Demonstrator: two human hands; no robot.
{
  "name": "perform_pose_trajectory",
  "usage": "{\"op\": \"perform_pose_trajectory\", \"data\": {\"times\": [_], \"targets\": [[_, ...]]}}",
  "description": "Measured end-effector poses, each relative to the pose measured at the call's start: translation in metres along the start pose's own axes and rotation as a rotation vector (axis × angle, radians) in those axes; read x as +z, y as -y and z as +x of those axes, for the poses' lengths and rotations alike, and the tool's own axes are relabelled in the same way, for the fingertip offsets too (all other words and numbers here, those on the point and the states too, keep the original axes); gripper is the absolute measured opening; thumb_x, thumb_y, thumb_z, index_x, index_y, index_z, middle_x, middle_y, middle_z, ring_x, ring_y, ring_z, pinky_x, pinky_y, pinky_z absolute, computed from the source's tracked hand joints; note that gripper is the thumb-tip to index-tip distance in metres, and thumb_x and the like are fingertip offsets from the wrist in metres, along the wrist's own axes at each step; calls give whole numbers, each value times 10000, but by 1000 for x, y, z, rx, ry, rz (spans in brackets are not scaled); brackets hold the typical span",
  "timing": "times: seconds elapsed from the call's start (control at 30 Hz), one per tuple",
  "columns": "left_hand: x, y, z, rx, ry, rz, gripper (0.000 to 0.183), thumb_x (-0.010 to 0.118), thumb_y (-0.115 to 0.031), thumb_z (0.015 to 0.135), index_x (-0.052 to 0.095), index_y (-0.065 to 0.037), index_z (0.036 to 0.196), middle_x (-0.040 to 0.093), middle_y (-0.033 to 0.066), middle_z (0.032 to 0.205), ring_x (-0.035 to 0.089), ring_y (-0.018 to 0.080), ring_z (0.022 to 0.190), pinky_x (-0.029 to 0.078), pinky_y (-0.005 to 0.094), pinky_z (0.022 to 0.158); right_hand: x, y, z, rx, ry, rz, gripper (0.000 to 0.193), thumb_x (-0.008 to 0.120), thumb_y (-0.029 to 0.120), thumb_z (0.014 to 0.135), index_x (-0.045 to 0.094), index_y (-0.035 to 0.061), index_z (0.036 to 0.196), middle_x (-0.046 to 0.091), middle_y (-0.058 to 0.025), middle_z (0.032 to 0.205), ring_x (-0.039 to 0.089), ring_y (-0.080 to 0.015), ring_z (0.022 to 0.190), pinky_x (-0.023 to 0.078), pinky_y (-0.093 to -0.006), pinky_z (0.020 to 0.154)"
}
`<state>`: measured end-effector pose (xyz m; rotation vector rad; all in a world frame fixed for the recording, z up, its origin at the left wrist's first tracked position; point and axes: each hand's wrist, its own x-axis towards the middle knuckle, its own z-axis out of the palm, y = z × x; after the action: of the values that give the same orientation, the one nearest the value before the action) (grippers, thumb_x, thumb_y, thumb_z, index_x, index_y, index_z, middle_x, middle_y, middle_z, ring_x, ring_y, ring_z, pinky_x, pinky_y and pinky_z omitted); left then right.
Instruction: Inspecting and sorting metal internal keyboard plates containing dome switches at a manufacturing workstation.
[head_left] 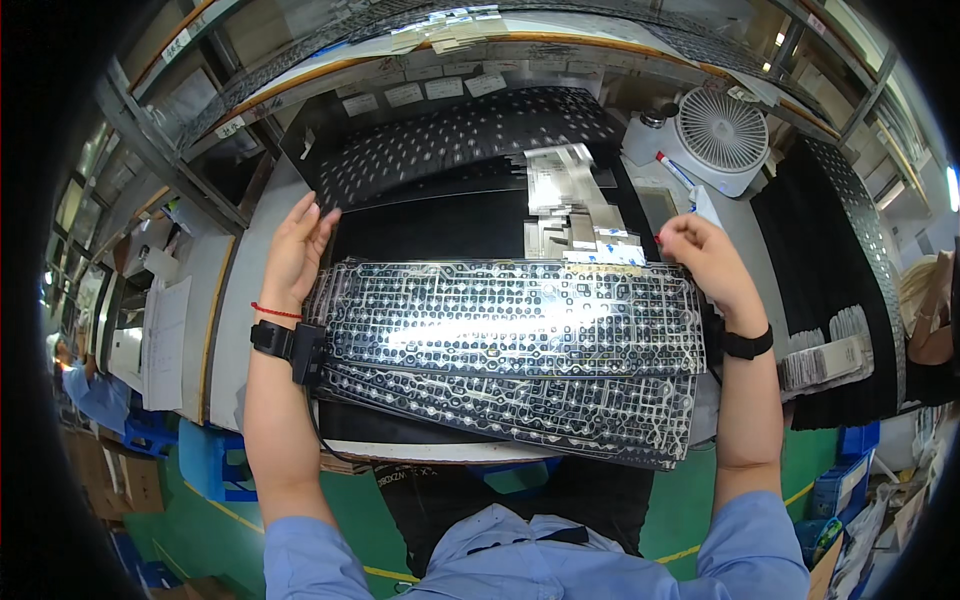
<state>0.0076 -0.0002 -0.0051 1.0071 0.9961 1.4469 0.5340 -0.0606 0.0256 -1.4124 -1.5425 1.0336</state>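
A stack of long, glossy membrane circuit sheets (515, 330) is laid flat at the near edge of the workbench (245, 290), its long axis running left to right across the person's front. A second, skewed stack (520, 415) is seen beneath it, overhanging the bench edge.

Behind the sheets a black mat (430, 225) is placed, with a perforated black panel (460, 135) further back. A pile of silver strips (570, 205) lies just beyond the far edge, near the right hand. A white desk fan (720, 135) and a red-capped marker (675, 168) stand at the rear right.

The left hand (297, 250) is held open, fingers extended, against the sheets' far left corner. The right hand (705, 260) is curled at the far right corner; whether the edge is pinched cannot be told.
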Motion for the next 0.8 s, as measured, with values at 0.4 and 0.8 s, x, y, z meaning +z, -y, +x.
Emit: {"op": "perform_pose_trajectory", "data": {"times": [0.4,0.8], "targets": [[8,-9,-8,-69,69,76,358,464,-236,1033,512,25,1272,636,163,1169,656,201,989,558,267,837,2,8,-8,-105,203,-121,143,712,116,861,656,-1,920,621,26,818,540,-55,741,447,-218,696],[14,-5,-14,-170,230,369,357,542,-250,1000,571,19,1232,681,124,1098,655,170,962,514,276,862,3,21,-13,-150,117,-33,222,732,94,823,686,-1,1019,672,-28,973,589,-86,894,464,-256,825]]}}
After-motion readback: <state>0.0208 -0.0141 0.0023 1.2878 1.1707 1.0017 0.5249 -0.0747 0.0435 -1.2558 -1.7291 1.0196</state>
